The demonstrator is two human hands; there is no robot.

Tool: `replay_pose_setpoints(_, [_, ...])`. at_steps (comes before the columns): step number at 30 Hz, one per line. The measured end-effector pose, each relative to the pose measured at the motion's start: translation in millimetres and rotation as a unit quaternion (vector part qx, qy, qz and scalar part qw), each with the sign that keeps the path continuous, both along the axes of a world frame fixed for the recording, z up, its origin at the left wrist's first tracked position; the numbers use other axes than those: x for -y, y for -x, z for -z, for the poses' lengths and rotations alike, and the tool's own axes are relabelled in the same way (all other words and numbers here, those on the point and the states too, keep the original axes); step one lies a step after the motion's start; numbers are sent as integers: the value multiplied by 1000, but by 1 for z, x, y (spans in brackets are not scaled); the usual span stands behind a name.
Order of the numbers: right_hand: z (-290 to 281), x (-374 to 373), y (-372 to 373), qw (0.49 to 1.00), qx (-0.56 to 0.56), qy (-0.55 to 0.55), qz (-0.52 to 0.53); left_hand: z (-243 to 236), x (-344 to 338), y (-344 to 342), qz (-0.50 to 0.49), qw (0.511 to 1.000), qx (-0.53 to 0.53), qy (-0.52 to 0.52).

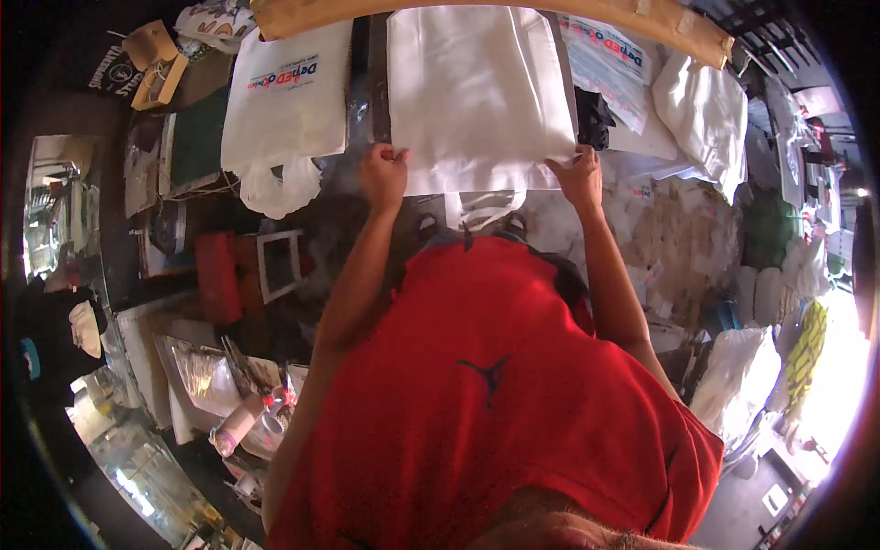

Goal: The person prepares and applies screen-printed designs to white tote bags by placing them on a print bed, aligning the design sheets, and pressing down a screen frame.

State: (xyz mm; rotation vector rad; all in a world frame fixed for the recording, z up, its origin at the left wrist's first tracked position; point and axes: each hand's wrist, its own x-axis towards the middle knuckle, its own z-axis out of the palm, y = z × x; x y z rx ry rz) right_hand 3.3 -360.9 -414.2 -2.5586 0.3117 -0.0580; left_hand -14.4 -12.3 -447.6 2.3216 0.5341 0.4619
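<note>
L fingers (390, 158) are drawn together at the near L corner of a white bag (481, 87), looks like a pinch w/ the thumb on top. R fingers (587, 158) are at the near R corner, thumb & forefinger spread, thumb lying on the cloth; can't tell if the rest are gripping underneath, they're hidden. Bag's laid pretty flat at the middle of the bench (379, 92), bottom part hanging past the near edge w/ its handles (453, 211) dangling below. Out toward the bench's L side there's a pile of printed white bags (284, 101), a handle loop drooping over the near edge. R side: a dark crumpled thing (594, 119) just beside the bag, then printed sheets or bags (610, 69) (can't tell which), then a plain white bag (701, 110) slumped over toward the near R corner. Brown bar (495, 14) runs across the far edge, & an open cardboard box (158, 66) is near the far L corner. Down off the bench's near L: red box (217, 275), a white frame (280, 266) next to it, & a pinkish bottle (240, 423) w/ red cap lower down. Wearer's in a red shirt (495, 367), fwiw.
</note>
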Motion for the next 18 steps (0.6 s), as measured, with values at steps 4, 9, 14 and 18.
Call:
replay_pose_setpoints(4, [-6,-1,-4,1000,18,-3,-10,18,-6,-1,-2,999,43,19])
replay_pose_setpoints(9, [-6,4,-12,1000,23,-13,-1,15,-5,-2,10,999,47,26])
replay_pose_setpoints(14, [-3,7,-18,999,3,-43,-7,13,-7,-4,12,998,27,47])
replay_pose_setpoints(18, [-1,4,-22,999,-2,-52,-9,14,-15,-7,19,1000,18,7])
